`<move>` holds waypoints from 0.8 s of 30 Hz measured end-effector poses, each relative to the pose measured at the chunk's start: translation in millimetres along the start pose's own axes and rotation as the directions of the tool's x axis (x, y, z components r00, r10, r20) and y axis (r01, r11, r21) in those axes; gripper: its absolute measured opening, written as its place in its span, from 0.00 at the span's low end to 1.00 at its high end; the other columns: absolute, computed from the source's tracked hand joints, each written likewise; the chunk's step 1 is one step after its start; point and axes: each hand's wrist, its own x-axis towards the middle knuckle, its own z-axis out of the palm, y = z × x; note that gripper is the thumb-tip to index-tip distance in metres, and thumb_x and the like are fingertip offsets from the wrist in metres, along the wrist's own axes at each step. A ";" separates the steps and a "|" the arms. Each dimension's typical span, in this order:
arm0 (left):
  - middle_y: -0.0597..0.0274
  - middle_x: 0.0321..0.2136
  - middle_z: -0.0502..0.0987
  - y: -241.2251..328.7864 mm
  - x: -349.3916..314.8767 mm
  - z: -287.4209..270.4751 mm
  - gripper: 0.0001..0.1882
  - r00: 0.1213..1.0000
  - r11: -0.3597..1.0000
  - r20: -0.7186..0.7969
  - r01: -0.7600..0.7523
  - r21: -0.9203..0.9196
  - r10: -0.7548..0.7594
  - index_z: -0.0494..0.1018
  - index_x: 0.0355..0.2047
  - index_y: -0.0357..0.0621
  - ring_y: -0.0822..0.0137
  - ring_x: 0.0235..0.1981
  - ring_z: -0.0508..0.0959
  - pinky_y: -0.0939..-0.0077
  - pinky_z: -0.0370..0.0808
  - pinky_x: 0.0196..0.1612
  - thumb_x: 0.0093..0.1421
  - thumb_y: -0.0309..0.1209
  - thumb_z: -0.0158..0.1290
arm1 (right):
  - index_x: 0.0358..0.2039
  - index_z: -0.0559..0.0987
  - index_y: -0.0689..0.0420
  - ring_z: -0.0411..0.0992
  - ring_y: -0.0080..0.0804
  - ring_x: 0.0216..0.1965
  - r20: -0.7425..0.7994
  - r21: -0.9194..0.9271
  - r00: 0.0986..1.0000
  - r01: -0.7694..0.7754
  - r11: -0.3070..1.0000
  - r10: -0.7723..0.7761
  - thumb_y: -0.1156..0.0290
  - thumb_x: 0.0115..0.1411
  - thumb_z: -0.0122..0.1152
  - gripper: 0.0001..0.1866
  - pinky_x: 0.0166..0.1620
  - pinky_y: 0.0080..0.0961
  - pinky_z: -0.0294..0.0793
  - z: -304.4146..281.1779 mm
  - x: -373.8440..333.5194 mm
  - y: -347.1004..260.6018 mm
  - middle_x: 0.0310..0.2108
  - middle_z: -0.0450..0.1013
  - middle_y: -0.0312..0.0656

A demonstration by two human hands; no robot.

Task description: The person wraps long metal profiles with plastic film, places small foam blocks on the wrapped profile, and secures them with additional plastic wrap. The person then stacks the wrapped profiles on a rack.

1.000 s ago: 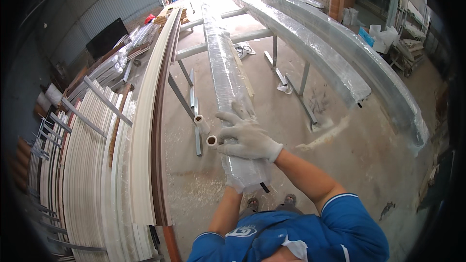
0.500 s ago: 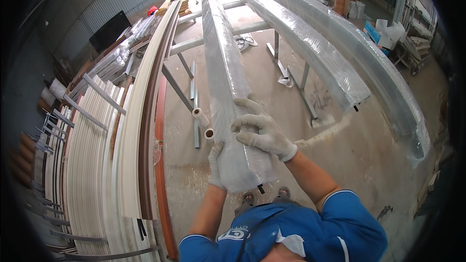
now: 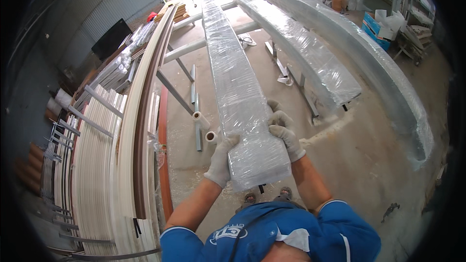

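A long bundle wrapped in clear stretch film [image 3: 242,97] lies across the metal rack and reaches toward me, a broad flat side facing up. Near its close end, my left hand [image 3: 222,160], in a pale work glove, grips the left edge with the thumb on top. My gloved right hand [image 3: 286,133] holds the right edge a little farther along, its fingers bent round the side. A short black piece [image 3: 261,188] pokes out below the wrapped end. What is inside the film cannot be made out clearly.
Another film-wrapped bundle [image 3: 310,53] lies on the rack to the right, with a curved-looking wrapped one [image 3: 388,77] beyond it. Rack crossbars [image 3: 187,49] pass beneath. Two film rolls [image 3: 200,119] stand on the floor. Cream and brown profiles [image 3: 141,116] fill the left side.
The bundle has rolled from showing a ridge to lying with a broad side up. My right hand has moved from its top to its right edge; my left thumb now rests on top.
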 end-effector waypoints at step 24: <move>0.50 0.58 0.71 -49.7 16.5 121.4 0.37 0.985 0.984 0.160 -0.033 -0.176 0.062 0.60 0.67 0.37 0.58 0.60 0.72 0.63 0.72 0.63 0.68 0.48 0.55 | 0.73 0.56 0.61 0.66 0.41 0.66 -0.097 0.176 0.980 -0.155 0.972 0.174 0.41 0.68 0.57 0.46 0.65 0.37 0.72 -78.8 -38.1 -99.7 0.69 0.62 0.51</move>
